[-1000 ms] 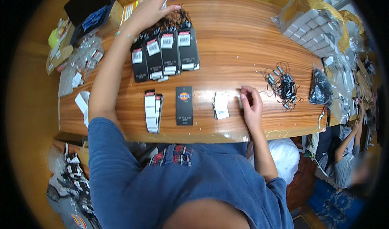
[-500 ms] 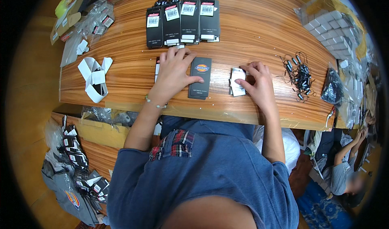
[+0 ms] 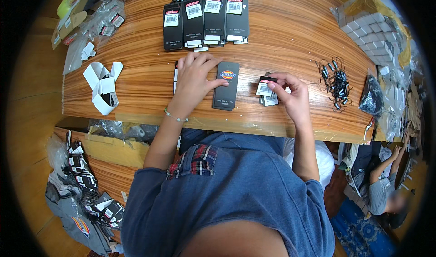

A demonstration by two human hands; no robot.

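My right hand (image 3: pixel 292 93) pinches a small barcode tag (image 3: pixel 265 87) with a black and red top, lifted over a small pile of similar tags (image 3: pixel 270 100). My left hand (image 3: pixel 196 77) lies spread on the table, its thumb on the edge of a dark grey hang tag stack (image 3: pixel 225 93) with a coloured emblem. Under its fingers and palm, another tag with a white label (image 3: pixel 175 77) is mostly hidden. Beyond the left hand lie several overlapping stacks of dark hang tags (image 3: pixel 194 27), each with a barcode label and black strings at the far end.
A heap of black strings (image 3: pixel 335 84) lies at right, beside a dark plastic bag (image 3: pixel 372 97). White ribbon (image 3: pixel 103 86) curls at left. A bagged box of small white blocks (image 3: pixel 370 27) stands far right. Another person (image 3: pixel 386 189) sits at lower right.
My right hand has picked a barcode tag off the small pile and raised and tilted it. My left hand stays nearly in place over the tags.
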